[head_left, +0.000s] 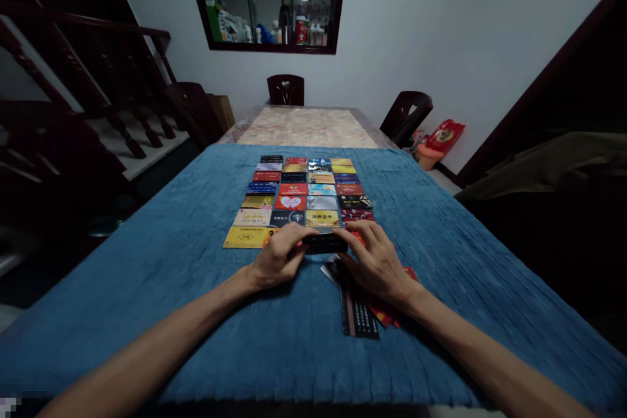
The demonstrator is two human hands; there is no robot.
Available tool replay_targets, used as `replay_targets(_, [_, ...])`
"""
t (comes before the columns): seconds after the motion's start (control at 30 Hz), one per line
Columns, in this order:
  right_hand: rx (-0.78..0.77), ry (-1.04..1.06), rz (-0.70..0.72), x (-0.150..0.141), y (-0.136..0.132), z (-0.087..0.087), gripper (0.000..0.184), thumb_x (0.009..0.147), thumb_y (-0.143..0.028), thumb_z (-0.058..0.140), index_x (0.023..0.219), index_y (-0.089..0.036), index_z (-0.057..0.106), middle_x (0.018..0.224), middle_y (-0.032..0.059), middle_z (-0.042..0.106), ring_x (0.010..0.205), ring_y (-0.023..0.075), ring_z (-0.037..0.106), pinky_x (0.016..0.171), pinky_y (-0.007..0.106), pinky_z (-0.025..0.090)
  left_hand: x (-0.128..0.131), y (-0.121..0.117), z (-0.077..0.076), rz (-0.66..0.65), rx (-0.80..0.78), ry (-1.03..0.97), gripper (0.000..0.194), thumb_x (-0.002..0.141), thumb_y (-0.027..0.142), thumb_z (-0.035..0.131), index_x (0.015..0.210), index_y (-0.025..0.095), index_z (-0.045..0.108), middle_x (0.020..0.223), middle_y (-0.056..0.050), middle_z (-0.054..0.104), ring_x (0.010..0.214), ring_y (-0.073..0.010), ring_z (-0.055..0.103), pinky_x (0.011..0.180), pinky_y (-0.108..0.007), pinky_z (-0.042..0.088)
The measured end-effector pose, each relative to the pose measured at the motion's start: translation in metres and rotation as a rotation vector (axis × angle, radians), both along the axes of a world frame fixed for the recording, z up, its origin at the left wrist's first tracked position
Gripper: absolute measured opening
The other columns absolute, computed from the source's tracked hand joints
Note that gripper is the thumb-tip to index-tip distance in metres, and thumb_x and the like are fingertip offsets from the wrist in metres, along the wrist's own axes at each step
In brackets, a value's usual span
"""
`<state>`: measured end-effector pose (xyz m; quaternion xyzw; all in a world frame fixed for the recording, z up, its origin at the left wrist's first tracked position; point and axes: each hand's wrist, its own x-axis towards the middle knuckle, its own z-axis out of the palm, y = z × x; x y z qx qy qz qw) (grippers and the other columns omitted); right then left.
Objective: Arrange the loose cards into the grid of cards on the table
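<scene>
Between my two hands is a black card (324, 243), tilted up and pinched at both ends. My left hand (281, 253) grips its left end with thumb and fingers. At the right end, my right hand (375, 260) closes on it the same way. Beyond them lie rows of plastic cards, among them a yellow card (245, 237) at the near left, a gold card (322, 218) and a red card with a white heart (290, 203). Under and beside my right hand are loose cards: a black striped card (360, 313) and a red card (385, 313), partly hidden.
A blue cloth (171, 274) covers the near part of the table; the far end shows a patterned tabletop (313, 125). Dark chairs (287, 90) stand around it. A red bag (445, 136) is on the right, a stair railing (98, 78) on the left.
</scene>
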<state>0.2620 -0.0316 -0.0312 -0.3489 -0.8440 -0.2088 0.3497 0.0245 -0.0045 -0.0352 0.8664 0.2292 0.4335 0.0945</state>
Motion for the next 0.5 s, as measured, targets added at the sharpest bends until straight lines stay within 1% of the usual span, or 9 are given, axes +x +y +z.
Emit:
replay_targets(0.1, [0.009,0.014,-0.006,0.0002,-0.0007,0.0012,0.031,0.095,-0.02,0.054,0.126,-0.014,0.056,0.109,0.0137,0.058,0.102,0.0265,0.051,0.085,0.042,0.053,0.0,0.0001,0.0014,0.0,0.054,0.019,0.04,0.089,0.003,0.05,0.126,0.018,0.055,0.099,-0.007,0.065,0.09,-0.0184,0.062,0.08,-0.034,0.056])
replay_targets(0.17, [0.017,0.026,-0.011,0.0002,-0.0013,0.002,0.034,0.094,-0.021,0.055,0.127,-0.015,0.055,0.109,0.0135,0.058,0.104,0.027,0.051,0.087,0.042,0.052,-0.0005,-0.0009,0.0028,0.012,0.082,0.046,0.045,0.089,0.004,0.05,0.131,0.019,0.052,0.105,-0.009,0.062,0.094,-0.0195,0.061,0.082,-0.036,0.056])
replay_targets(0.33, [0.007,0.058,-0.011,0.0011,-0.0019,0.0032,0.039,0.091,-0.022,0.06,0.13,-0.015,0.055,0.11,0.0138,0.057,0.104,0.028,0.05,0.088,0.044,0.052,-0.0028,-0.0043,0.0046,0.08,0.173,0.155,0.058,0.089,0.012,0.057,0.144,0.016,0.04,0.123,-0.016,0.052,0.112,-0.0272,0.055,0.092,-0.045,0.056])
replay_targets(0.4, [-0.008,0.061,0.004,0.0021,-0.0014,0.003,0.042,0.091,-0.023,0.061,0.132,-0.016,0.054,0.11,0.0138,0.058,0.104,0.0283,0.05,0.088,0.045,0.052,-0.0034,-0.0051,0.005,0.106,0.209,0.198,0.062,0.089,0.013,0.057,0.147,0.015,0.036,0.126,-0.018,0.05,0.116,-0.0294,0.053,0.094,-0.048,0.054])
replay_targets(0.5, [-0.037,0.052,0.036,0.0034,-0.0002,0.0021,0.046,0.09,-0.022,0.061,0.134,-0.016,0.052,0.111,0.014,0.059,0.104,0.0285,0.05,0.087,0.046,0.053,-0.0039,-0.0054,0.006,0.123,0.26,0.24,0.065,0.09,0.013,0.055,0.15,0.016,0.03,0.127,-0.018,0.05,0.117,-0.0302,0.053,0.095,-0.049,0.054])
